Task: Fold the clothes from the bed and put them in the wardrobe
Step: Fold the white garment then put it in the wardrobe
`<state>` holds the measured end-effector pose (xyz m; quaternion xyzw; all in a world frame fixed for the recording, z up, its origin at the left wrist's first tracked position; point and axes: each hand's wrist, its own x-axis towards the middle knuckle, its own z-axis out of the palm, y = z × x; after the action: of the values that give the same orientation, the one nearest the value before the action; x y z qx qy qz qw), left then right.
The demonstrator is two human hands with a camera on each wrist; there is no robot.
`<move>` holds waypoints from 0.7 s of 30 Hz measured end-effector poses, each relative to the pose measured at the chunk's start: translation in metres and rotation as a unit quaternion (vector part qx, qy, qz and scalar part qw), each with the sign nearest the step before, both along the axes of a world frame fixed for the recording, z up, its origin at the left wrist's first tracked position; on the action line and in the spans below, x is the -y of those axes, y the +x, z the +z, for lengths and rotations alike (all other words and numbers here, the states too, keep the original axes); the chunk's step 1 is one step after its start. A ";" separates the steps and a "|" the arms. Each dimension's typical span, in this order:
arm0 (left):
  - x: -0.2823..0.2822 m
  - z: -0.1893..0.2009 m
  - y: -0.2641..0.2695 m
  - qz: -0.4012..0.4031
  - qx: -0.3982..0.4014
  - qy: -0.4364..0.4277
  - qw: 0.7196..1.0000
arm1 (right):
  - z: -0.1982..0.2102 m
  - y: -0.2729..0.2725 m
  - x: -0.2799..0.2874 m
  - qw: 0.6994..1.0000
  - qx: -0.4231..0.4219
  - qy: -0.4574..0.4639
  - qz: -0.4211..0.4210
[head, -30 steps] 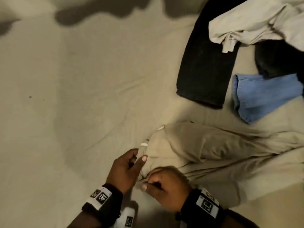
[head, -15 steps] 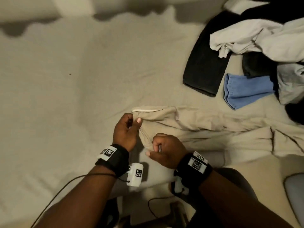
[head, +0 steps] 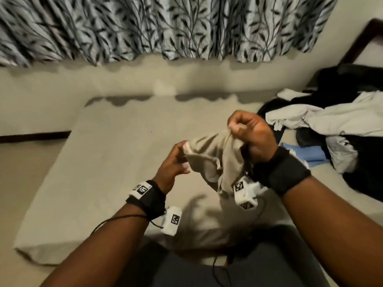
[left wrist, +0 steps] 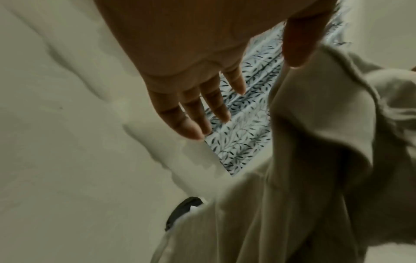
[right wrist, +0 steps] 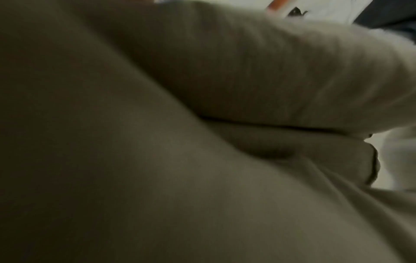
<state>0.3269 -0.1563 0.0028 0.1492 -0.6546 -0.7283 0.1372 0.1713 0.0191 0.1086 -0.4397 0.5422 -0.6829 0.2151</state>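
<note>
Both hands hold the beige garment (head: 215, 162) up off the bed (head: 116, 154), in front of the person. Right hand (head: 251, 134) is clenched on a bunched edge of the fabric, pinched at the fingertips, and sits higher than the left. Left hand (head: 174, 164) takes the opposite edge: in the left wrist view the thumb (left wrist: 297, 42) presses on the cloth while the other fingers (left wrist: 198, 110) lie straight and apart from it, so a light pinch at most. Garment hangs down between and below the hands, lower part draped toward the person. Right wrist view is filled by beige fabric, hand not visible there. Pile of clothes (head: 339, 121) lies on the bed just right of the right hand: white, black and a blue piece (head: 304, 152). Leaf-patterned curtain (head: 165, 25) hangs well beyond both hands.
</note>
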 end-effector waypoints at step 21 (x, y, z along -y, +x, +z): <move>-0.027 0.156 0.026 0.127 -0.138 -0.250 0.950 | 0.038 0.043 -0.006 0.940 -0.221 0.195 -0.170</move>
<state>0.3531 -0.1298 0.1583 0.0900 -0.7660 -0.5314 0.3503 0.2144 0.0250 0.1468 -0.4303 0.7655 -0.4756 0.0522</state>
